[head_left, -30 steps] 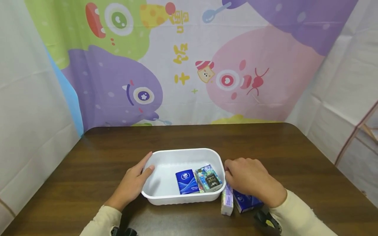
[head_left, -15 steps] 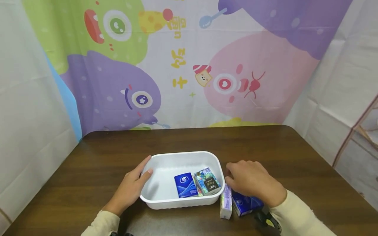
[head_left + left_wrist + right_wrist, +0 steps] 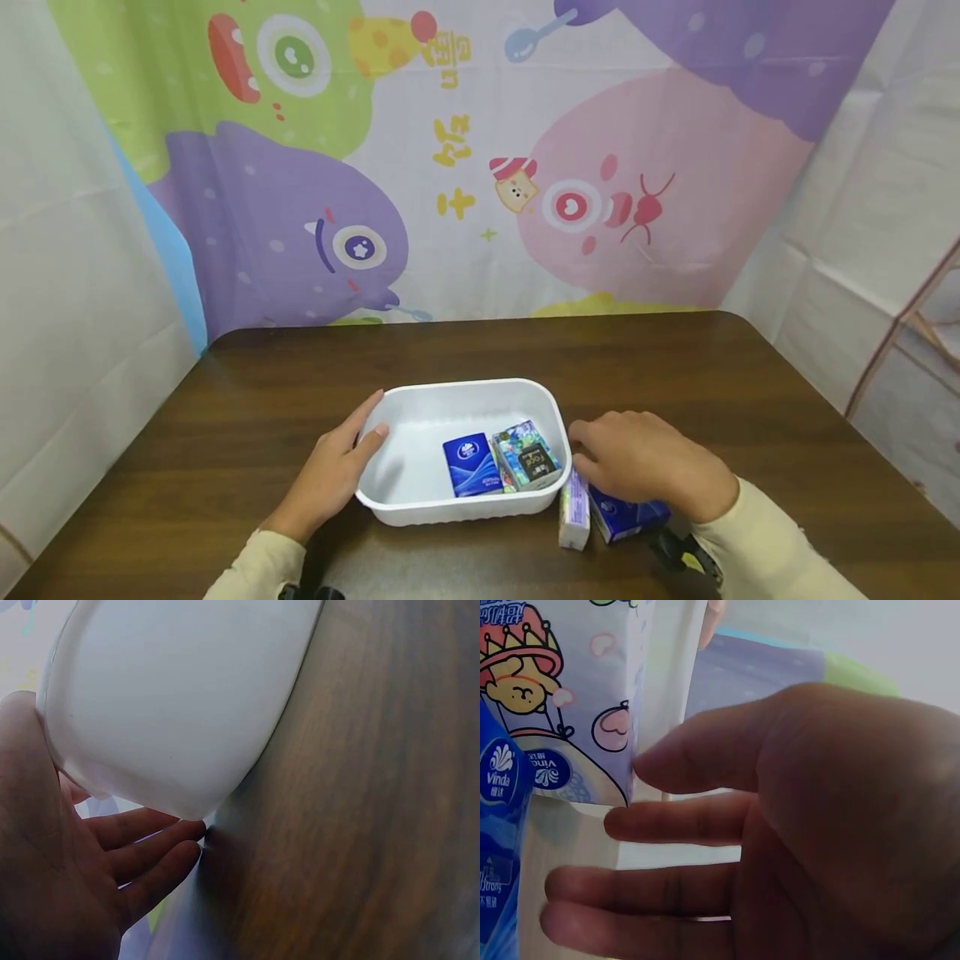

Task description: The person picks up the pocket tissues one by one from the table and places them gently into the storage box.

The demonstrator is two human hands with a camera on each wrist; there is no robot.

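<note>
In the head view my left hand [image 3: 333,467] holds the left end of a white plastic tub [image 3: 465,508], thumb over the rim and fingers along the outer wall. A blue tissue pack [image 3: 472,464] and a colourful tissue pack [image 3: 527,456] lie inside the tub on its right. Outside, against its right end, a light purple tissue pack [image 3: 574,512] stands on edge, beside a blue Vinda tissue pack [image 3: 626,515]. My right hand [image 3: 645,458] is over their far ends. In the right wrist view its fingers are extended, the thumb at the edge of the purple pack [image 3: 592,705].
The tub stands on a dark brown wooden table [image 3: 300,383]. A cartoon-printed cloth [image 3: 465,275] hangs behind the table, and pale cloth walls [image 3: 840,250] rise on both sides. Part of another blue pattern beneath the colourful pack is too covered to tell.
The head view tilts slightly. Both hands, the tub and the tissue packs stay nearly where they were.
</note>
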